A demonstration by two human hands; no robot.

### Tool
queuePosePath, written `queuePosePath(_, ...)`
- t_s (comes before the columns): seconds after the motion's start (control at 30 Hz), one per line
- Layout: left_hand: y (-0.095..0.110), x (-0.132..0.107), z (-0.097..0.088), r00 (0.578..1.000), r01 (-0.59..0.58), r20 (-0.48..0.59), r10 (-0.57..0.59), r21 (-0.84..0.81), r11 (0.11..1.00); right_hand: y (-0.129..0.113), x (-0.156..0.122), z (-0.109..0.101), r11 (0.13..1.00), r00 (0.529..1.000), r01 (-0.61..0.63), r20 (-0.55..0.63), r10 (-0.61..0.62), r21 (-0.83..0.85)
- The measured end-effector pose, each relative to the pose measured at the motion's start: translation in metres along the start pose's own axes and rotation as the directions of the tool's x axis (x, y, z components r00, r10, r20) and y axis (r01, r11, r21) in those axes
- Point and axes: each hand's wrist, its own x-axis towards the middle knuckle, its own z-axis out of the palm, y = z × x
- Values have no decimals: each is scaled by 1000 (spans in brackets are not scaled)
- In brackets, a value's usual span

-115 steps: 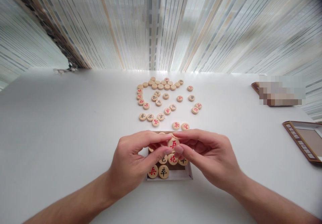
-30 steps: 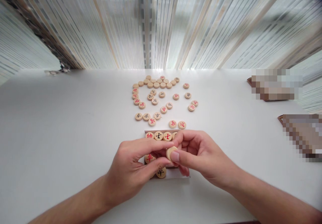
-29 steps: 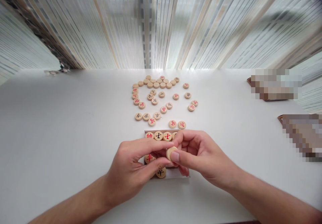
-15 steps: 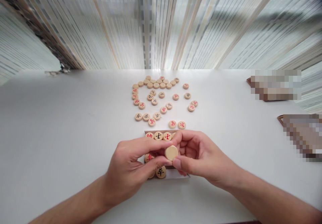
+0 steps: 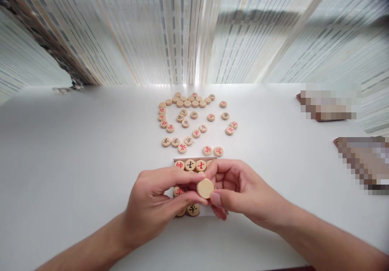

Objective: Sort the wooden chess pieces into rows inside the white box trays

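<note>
Between my two hands is a round wooden Chinese chess piece [image 5: 205, 188], its blank side facing me. My left hand [image 5: 154, 202] pinches it from the left with thumb and forefinger. From the right, my right hand [image 5: 240, 190] grips the same piece, its other fingers curled behind. Below them lies a shallow box [image 5: 209, 211] with chess pieces in rows. Red and black characters show on those at its top edge, and a black-marked piece [image 5: 193, 209] sits in the bottom row. My hands cover the middle of the box.
Beyond the box, many loose chess pieces [image 5: 196, 133] are scattered on the white table [image 5: 91, 149], several with blank sides up at the back. Two blurred-out brown-edged objects [image 5: 317, 117] lie at the right. A striped curtain [image 5: 146, 27] hangs behind the table.
Both hands still hold the piece; it has shifted slightly down and left and is turned a little. The view has moved slightly.
</note>
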Motion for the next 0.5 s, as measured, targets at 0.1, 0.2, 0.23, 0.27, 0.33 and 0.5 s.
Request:
queuePosePath(0.1,3,2,1,1000,6,-7,-7,-37,999,1,0,-1,1000,999,26,23,-26,6)
queuePosePath(0.2,4,3,2,1000,-12,-19,11,-55,998,-1,1,0,998,998,55,9,-55,-18)
queuePosePath(0.23,3,3,2,1000,-15,-13,14,-57,998,-1,1,0,997,997,71,-6,-71,-35)
queuePosePath(0.27,3,3,2,1000,-17,-3,17,-58,998,-2,2,1,995,996,86,-22,-88,-54)
queuePosePath(0.33,1,2,3,1000,-20,8,21,-73,997,-4,2,2,990,992,107,-55,-113,-95)
queuePosePath(0.5,-1,0,4,995,96,4,-98,-224,970,-2,1,1,958,968,200,-106,-225,-206)
